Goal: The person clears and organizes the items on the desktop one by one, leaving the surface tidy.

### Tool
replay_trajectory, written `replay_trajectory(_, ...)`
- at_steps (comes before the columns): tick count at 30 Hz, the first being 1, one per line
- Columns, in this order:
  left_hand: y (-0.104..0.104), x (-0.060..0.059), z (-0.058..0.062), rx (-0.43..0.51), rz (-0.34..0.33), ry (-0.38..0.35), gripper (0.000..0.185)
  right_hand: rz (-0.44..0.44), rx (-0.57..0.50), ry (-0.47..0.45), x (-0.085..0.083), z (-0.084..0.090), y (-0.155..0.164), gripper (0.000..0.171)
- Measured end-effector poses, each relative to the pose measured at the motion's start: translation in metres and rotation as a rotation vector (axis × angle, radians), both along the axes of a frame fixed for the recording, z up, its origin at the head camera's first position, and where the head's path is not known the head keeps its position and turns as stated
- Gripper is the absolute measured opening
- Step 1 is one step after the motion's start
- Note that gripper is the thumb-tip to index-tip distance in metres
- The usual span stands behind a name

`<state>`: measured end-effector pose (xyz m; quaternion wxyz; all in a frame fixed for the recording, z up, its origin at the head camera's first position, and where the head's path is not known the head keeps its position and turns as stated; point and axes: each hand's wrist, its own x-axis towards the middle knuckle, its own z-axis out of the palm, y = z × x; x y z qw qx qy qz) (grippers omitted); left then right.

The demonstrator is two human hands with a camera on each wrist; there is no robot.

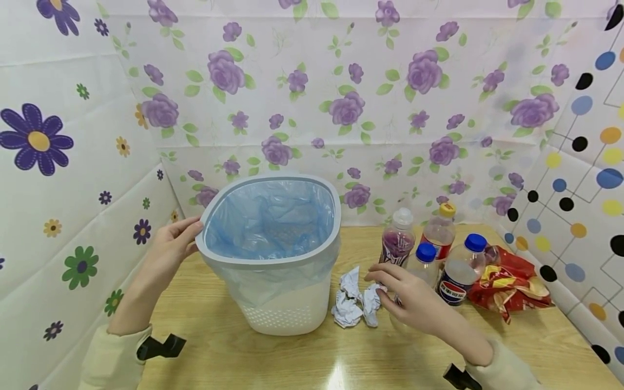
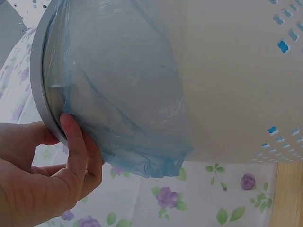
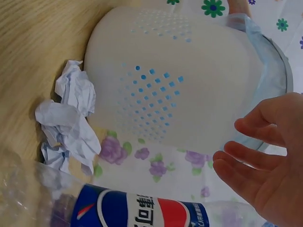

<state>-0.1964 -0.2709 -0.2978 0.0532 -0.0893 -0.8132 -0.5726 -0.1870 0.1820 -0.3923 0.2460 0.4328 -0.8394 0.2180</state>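
Observation:
A pale trash bin (image 1: 292, 303) with a grey rim and perforated sides stands upright on the table. Its blue liner bag (image 1: 253, 216) is folded over the rim. My left hand (image 1: 170, 244) grips the bin's left rim, thumb on one side and fingers on the other, as the left wrist view shows. My right hand (image 1: 414, 298) hovers by the crumpled paper balls (image 1: 347, 311), right of the bin. In the right wrist view its fingers (image 3: 246, 156) are spread and loosely bent, with nothing between them. A Pepsi bottle (image 3: 142, 208) lies nearest that hand's camera.
Several plastic bottles stand behind my right hand, one with purple drink (image 1: 397, 244) and one with a yellow cap (image 1: 447, 210). Farther right lies a red snack bag (image 1: 509, 287). Patterned sheets (image 1: 302, 124) enclose the wooden table (image 1: 205, 346) at the back and sides.

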Motion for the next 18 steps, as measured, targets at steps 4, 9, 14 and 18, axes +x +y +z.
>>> replay_trajectory(4,0.000,0.000,0.000,0.021,-0.018,0.009,0.061,-0.015,0.076,-0.061,0.001,-0.007,-0.004,0.036)
replay_trajectory(9,-0.001,0.000,0.000,0.050,-0.039,0.019,0.061,-0.017,0.146,-0.110,0.001,-0.016,-0.009,0.038)
replay_trajectory(14,-0.001,-0.001,-0.001,0.068,-0.056,0.022,0.061,-0.030,0.191,-0.166,-0.002,-0.024,-0.013,0.041)
replay_trajectory(18,-0.001,-0.001,0.000,0.083,-0.069,0.023,0.061,-0.100,0.255,-0.238,-0.001,-0.030,-0.018,0.048)
